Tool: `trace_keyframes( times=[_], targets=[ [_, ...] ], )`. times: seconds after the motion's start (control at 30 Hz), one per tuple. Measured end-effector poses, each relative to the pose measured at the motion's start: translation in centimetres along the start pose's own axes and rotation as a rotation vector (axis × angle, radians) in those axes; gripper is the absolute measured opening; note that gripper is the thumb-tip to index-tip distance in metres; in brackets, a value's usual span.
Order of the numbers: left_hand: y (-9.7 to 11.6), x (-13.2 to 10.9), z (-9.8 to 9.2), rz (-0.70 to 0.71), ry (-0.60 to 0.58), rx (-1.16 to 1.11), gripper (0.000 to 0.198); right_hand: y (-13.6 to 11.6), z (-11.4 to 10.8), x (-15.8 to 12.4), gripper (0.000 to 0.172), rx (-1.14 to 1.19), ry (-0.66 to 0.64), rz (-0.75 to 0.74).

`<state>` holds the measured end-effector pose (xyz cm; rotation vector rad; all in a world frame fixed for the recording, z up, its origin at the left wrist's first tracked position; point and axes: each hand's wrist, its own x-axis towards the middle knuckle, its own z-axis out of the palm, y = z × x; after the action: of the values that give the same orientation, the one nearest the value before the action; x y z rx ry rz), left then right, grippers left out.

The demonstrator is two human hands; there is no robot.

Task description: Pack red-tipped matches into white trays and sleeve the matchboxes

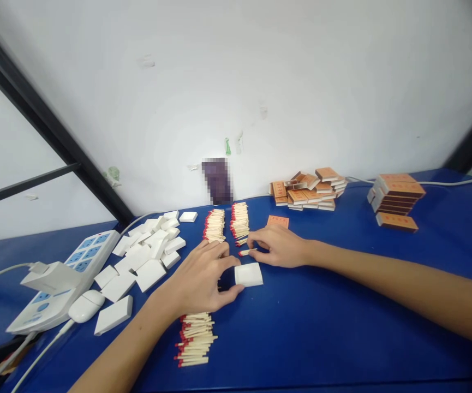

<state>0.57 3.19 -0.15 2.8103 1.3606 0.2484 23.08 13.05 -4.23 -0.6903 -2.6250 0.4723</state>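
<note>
A small white matchbox tray [250,274] lies on the blue table. My left hand [203,275] grips its left end between thumb and index finger. Above the tray, my right hand [275,246] pinches a few red-tipped matches [244,252], held level. Just beyond are two long rows of matches, a left row [215,225] and a right row [240,221]. Part of the left row is hidden behind my left hand. Nearer to me, under my left wrist, lies another bunch of matches [195,344]. An orange matchbox sleeve [279,220] sits flat behind my right hand.
White trays [149,251] are heaped at the left, beside a power strip [84,267] with a charger [51,281] and a white earphone case [86,305]. Several matchboxes are piled [309,188] by the wall; others form a stack [397,194] at the right. Cables cross the table.
</note>
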Motion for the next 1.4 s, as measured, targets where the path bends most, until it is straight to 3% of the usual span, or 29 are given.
trace_keyframes(
  times=[0.27,1.4],
  targets=[
    [0.0,0.0,0.04,-0.005,-0.01,-0.009,0.029,0.07,0.31,-0.1,0.023,-0.025,0.063,-0.004],
    [0.02,0.07,0.23,-0.021,-0.047,-0.022,0.03,0.37,0.5,0.14,0.022,-0.069,0.075,-0.014]
  ],
)
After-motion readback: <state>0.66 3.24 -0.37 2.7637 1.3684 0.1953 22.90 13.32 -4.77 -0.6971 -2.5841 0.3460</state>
